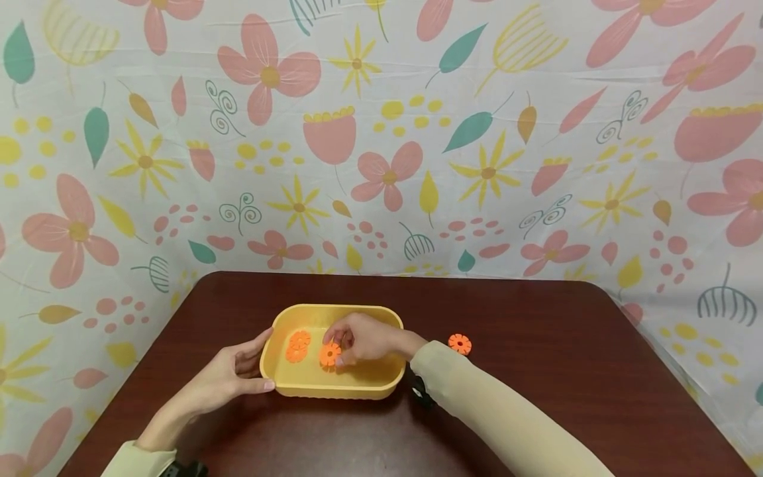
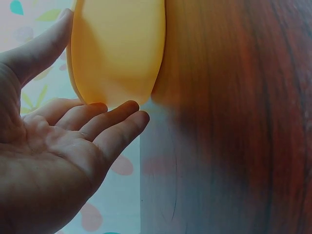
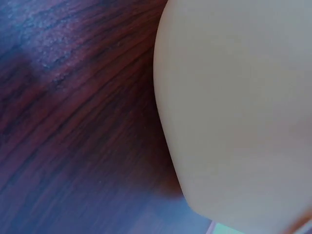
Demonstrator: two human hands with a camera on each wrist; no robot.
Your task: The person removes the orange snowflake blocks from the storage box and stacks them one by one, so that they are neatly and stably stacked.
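A yellow plastic tray (image 1: pixel 334 391) stands on the table. My left hand (image 1: pixel 225 377) is spread at its left end, thumb at the near corner and index finger along the rim. In the left wrist view, the nearly straight fingers touch the end of the tray (image 2: pixel 119 53). Over the inside of the tray, my right hand (image 1: pixel 366 336) pinches an orange notched disc (image 1: pixel 330 354) with a hole in its middle, like a snowflake building piece. Two similar orange discs (image 1: pixel 296 352) lie overlapping on the tray floor at the left. The right wrist view shows mostly a pale sleeve (image 3: pixel 234 107).
Another orange disc (image 1: pixel 459 344) lies on the table to the right of the tray, close behind the right sleeve. The dark brown table (image 1: pixel 536 351) backs onto a flower-patterned cloth (image 1: pixel 387 199). A dark band (image 1: pixel 420 391) sits under the right wrist.
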